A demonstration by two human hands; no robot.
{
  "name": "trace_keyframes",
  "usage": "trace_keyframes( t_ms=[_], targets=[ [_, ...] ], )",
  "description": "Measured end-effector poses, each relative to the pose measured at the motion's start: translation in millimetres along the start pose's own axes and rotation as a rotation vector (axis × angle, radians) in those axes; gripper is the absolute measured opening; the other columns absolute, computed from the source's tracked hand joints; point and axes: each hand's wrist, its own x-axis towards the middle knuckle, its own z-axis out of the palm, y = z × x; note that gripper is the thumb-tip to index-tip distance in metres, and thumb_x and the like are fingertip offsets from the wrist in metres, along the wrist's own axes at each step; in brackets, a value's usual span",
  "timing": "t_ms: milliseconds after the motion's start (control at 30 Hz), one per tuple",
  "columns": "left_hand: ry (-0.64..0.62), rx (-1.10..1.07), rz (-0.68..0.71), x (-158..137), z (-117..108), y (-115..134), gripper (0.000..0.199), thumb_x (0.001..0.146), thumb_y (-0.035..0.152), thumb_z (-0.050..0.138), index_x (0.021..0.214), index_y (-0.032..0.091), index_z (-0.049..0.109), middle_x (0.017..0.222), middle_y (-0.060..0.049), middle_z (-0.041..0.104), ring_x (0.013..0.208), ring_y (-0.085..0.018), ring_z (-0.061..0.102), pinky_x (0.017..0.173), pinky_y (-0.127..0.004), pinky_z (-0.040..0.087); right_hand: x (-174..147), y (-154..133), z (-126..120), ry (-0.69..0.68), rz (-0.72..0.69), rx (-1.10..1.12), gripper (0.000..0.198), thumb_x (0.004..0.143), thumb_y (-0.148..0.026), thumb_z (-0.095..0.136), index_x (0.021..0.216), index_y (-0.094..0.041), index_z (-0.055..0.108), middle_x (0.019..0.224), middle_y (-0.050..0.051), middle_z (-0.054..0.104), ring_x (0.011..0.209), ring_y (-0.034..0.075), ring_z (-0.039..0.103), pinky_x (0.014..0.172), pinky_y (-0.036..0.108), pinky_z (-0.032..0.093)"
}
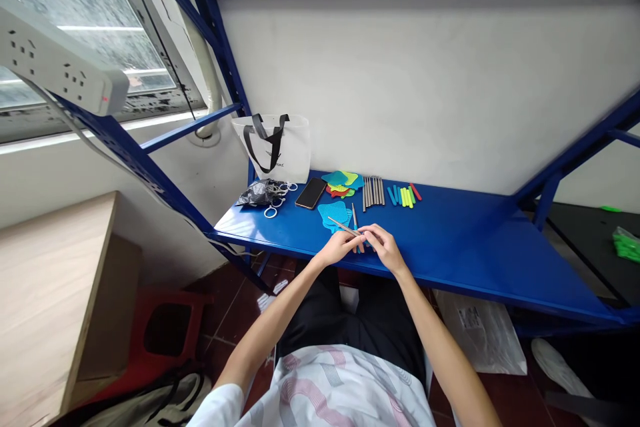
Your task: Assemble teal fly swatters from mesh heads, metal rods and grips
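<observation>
Near the front edge of the blue table, my left hand (341, 247) is closed around a thin metal straw (343, 225), which points up and to the left. My right hand (383, 243) meets it at the straw's other end, fingers bent and pinched there; that end is hidden by the fingers. Just beyond the hands stands or lies another slim metal straw (355, 212) with a blue part low on it. Light-blue textured silicone pieces (333, 213) lie to the left of it. Farther back is a row of metal straws (373, 192), beside short blue, yellow and red tubes (406, 197).
A phone (311, 193), coloured silicone pieces (343, 180), a black plastic bag (259, 192) with white rings (271, 212) and a white tote bag (295, 147) are on the table (475, 240). Blue frame posts flank it. A power strip (60, 57) hangs upper left.
</observation>
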Motion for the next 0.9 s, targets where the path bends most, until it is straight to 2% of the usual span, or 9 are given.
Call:
trace_keyframes(
  t_ms=[100, 167, 233, 300, 367, 500, 600, 767, 900],
  targets=[
    [0.032, -0.052, -0.027, 2, -2, -4, 0.074, 0.107, 0.075, 0.050, 0.073, 0.016, 0.079, 0.080, -0.012, 0.078, 0.069, -0.019, 0.066, 0.074, -0.030, 0.053, 1, 1, 1, -0.015, -0.044, -0.040, 0.044, 0.108, -0.062, 0.058, 0.124, -0.027, 0.080, 0.121, 0.010, 0.078, 0.102, 0.029, 0.073, 0.081, 0.038, 0.060],
    [0.092, -0.121, -0.061, 4, -4, -8, 0.076, 0.107, 0.076, 0.048, 0.072, 0.016, 0.077, 0.074, -0.011, 0.076, 0.063, -0.017, 0.063, 0.067, -0.029, 0.051, 1, 2, 2, -0.011, -0.071, -0.078, 0.041, 0.109, -0.059, 0.059, 0.128, -0.027, 0.078, 0.127, 0.010, 0.078, 0.111, 0.030, 0.073, 0.090, 0.040, 0.061],
    [0.171, -0.212, -0.091, 6, -6, -12, 0.076, 0.106, 0.078, 0.049, 0.072, 0.015, 0.075, 0.071, -0.011, 0.073, 0.059, -0.017, 0.061, 0.061, -0.028, 0.049, 1, 4, 4, 0.000, -0.083, -0.123, 0.040, 0.108, -0.056, 0.061, 0.131, -0.028, 0.077, 0.130, 0.009, 0.078, 0.114, 0.030, 0.074, 0.091, 0.040, 0.060],
    [0.242, -0.284, -0.108, 7, -7, -15, 0.075, 0.103, 0.080, 0.052, 0.071, 0.015, 0.072, 0.069, -0.010, 0.071, 0.059, -0.017, 0.062, 0.060, -0.028, 0.049, 2, 7, 5, 0.024, -0.100, -0.196, 0.037, 0.108, -0.056, 0.062, 0.126, -0.027, 0.077, 0.124, 0.010, 0.080, 0.107, 0.030, 0.074, 0.085, 0.038, 0.059],
    [0.274, -0.303, -0.115, 7, -7, -17, 0.072, 0.100, 0.082, 0.057, 0.073, 0.016, 0.069, 0.067, -0.008, 0.070, 0.058, -0.016, 0.062, 0.059, -0.028, 0.051, 1, 9, 8, 0.040, -0.141, -0.309, 0.034, 0.107, -0.056, 0.063, 0.110, -0.026, 0.079, 0.106, 0.009, 0.081, 0.093, 0.028, 0.073, 0.079, 0.038, 0.056],
    [0.262, -0.292, -0.103, 6, -3, -16, 0.068, 0.098, 0.082, 0.062, 0.094, 0.015, 0.071, 0.064, -0.002, 0.066, 0.055, -0.015, 0.061, 0.057, -0.027, 0.050, -2, 9, 12, -0.006, -0.195, -0.488, 0.046, 0.110, -0.057, 0.058, 0.079, -0.026, 0.070, 0.073, 0.004, 0.070, 0.071, 0.023, 0.064, 0.069, 0.035, 0.045],
    [0.290, -0.338, -0.102, 5, -3, -16, 0.067, 0.100, 0.082, 0.057, 0.104, 0.016, 0.069, 0.065, -0.001, 0.065, 0.054, -0.015, 0.060, 0.055, -0.026, 0.049, -5, 7, 13, -0.026, -0.186, -0.521, 0.050, 0.111, -0.059, 0.055, 0.074, -0.026, 0.066, 0.066, 0.001, 0.064, 0.061, 0.020, 0.058, 0.063, 0.033, 0.038],
    [0.473, -0.499, -0.096, 4, -8, -18, 0.061, 0.099, 0.081, 0.060, 0.097, 0.020, 0.062, 0.058, 0.005, 0.055, 0.048, -0.013, 0.051, 0.051, -0.026, 0.045, -6, 3, 11, -0.049, -0.199, -0.539, 0.054, 0.112, -0.059, 0.053, 0.070, -0.026, 0.060, 0.062, 0.001, 0.062, 0.057, 0.018, 0.055, 0.062, 0.032, 0.034],
    [0.487, -0.476, -0.106, 5, -10, -17, 0.062, 0.097, 0.082, 0.062, 0.094, 0.020, 0.065, 0.059, 0.004, 0.054, 0.049, -0.013, 0.050, 0.052, -0.027, 0.044, -7, 3, 11, -0.085, -0.212, -0.553, 0.056, 0.112, -0.059, 0.051, 0.068, -0.026, 0.057, 0.061, 0.002, 0.062, 0.056, 0.018, 0.054, 0.061, 0.033, 0.032]
  ],
)
